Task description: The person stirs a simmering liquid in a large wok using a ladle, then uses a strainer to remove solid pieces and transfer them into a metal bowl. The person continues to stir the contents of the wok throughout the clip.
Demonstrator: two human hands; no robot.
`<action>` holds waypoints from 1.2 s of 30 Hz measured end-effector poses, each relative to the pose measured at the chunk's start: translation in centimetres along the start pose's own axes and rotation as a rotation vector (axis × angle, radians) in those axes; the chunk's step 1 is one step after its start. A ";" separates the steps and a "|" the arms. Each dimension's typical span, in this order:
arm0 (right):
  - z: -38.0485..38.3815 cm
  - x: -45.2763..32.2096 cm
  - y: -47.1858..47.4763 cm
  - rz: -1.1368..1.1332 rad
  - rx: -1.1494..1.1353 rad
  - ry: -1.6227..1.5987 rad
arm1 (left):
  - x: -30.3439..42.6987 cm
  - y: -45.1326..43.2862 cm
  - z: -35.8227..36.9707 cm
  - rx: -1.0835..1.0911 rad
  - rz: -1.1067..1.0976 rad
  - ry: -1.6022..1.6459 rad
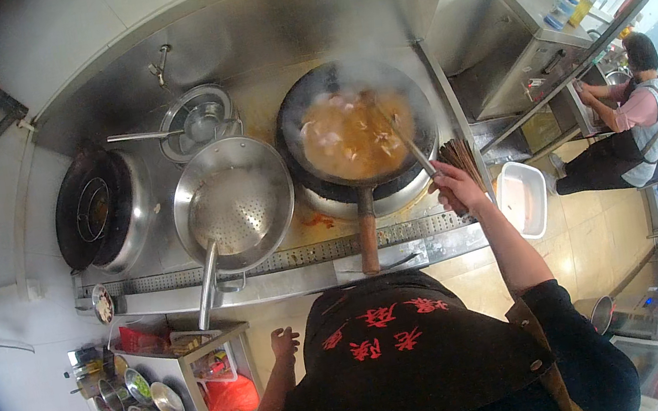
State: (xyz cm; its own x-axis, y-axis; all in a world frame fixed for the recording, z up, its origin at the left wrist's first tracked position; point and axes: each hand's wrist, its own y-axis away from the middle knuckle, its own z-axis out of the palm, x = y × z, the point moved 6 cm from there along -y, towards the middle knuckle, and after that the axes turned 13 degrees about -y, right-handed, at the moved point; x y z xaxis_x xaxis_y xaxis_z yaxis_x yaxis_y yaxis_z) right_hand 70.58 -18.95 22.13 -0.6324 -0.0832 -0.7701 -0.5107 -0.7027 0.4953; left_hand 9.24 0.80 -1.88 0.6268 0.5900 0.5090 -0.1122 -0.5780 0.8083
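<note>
My right hand [455, 187] grips the handle of a long metal wok utensil [413, 142]. Its far end dips into brown, bubbling broth [351, 143] with pale pieces, so the head's shape is hidden. The broth is in a black wok [297, 162] on a burner, and steam rises from it. The wok's wooden handle [367, 232] points towards me, with no hand on it. My left hand [285, 342] hangs empty beside my dark apron [410, 381], its fingers loosely bent and a little apart.
A perforated metal strainer [233, 215] rests left of the wok, before a metal pot [166, 148]. Farther left sits another wok [70, 216]. Right are a bamboo brush [459, 159] and white tub [522, 199]. Seasoning bowls [167, 400] stand lower left. Another person [627, 116] works at right.
</note>
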 end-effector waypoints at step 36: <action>1.8 1.4 11.0 -0.341 0.193 1.441 | -0.9 -1.3 0.7 -0.005 -0.041 -0.051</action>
State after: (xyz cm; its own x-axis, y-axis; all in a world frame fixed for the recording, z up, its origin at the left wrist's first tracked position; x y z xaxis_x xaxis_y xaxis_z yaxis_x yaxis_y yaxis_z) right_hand 63.04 -25.52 27.20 0.5748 -0.6276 -0.5251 -0.6517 -0.7392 0.1702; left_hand 9.36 0.67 -3.60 0.6693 0.5835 0.4599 -0.0894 -0.5513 0.8295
